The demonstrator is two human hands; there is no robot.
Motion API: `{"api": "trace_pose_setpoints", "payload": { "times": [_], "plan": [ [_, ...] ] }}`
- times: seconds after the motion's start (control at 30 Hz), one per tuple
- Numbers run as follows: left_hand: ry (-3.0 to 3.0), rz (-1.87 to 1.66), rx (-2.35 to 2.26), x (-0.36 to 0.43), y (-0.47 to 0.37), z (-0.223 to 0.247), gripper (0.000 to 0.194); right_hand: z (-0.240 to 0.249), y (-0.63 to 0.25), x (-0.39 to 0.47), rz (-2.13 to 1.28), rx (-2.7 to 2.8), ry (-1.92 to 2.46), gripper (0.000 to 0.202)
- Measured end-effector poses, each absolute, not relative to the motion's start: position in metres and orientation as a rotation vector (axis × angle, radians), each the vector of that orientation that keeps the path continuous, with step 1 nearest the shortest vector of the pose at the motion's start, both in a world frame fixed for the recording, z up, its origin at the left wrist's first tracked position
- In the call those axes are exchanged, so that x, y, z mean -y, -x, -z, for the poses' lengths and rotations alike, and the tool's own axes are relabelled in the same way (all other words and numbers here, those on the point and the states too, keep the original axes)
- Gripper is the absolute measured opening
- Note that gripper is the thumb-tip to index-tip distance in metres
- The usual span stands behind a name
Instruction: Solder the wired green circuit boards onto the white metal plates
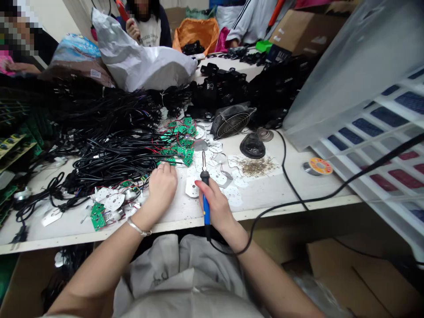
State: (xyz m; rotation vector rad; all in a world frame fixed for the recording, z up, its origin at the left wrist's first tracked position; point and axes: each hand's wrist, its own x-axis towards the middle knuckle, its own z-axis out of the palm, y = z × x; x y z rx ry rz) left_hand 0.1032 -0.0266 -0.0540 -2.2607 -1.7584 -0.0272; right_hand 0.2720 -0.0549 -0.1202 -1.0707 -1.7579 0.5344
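Observation:
My right hand (217,205) is wrapped round a blue and black soldering iron (206,194), its metal tip pointing away from me over white plates (192,186). My left hand (163,184) rests closed at the near edge of the green circuit boards (183,152) and black cables (109,154); whatever its fingers hold is hidden beneath them. Red wires run among the boards. Left of my left hand lie a white disc (109,198), small motors and another green board (97,216).
A black fan (232,121), an iron stand (252,145), solder crumbs (256,167) and a solder spool (317,167) are on the right. A clear plastic bin (374,128) rises beyond. The iron's cord crosses the table's front edge (265,213). People sit opposite.

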Motion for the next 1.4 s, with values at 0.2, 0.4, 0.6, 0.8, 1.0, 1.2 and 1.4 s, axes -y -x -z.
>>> {"api": "trace_pose_setpoints", "payload": {
  "times": [0.2,0.4,0.6,0.8,1.0,1.2,1.4],
  "plan": [
    [2.294,0.036,1.466,0.033,-0.048,0.049,0.030,0.114,-0.273,0.054,-0.279,1.827,1.157,0.038],
    [2.273,0.188,1.385,0.049,-0.005,0.035,0.025,0.114,-0.272,0.056,-0.224,1.901,1.025,0.042],
    [2.244,0.098,1.364,0.038,-0.009,0.035,0.033,0.116,-0.271,0.057,-0.367,1.992,0.929,0.049],
    [2.361,0.018,1.463,0.014,-0.028,0.056,0.039,0.112,-0.275,0.062,-0.517,1.929,0.965,0.053],
    [2.252,0.218,1.574,0.013,-0.038,0.062,0.027,0.112,-0.277,0.063,-0.465,1.932,1.033,0.050],
    [2.337,0.100,1.544,0.023,-0.033,0.051,0.025,0.113,-0.277,0.065,-0.475,2.009,1.021,0.051],
    [2.327,0.064,1.525,0.030,-0.028,0.041,0.025,0.115,-0.276,0.065,-0.416,2.009,1.024,0.051]
  ]
}}
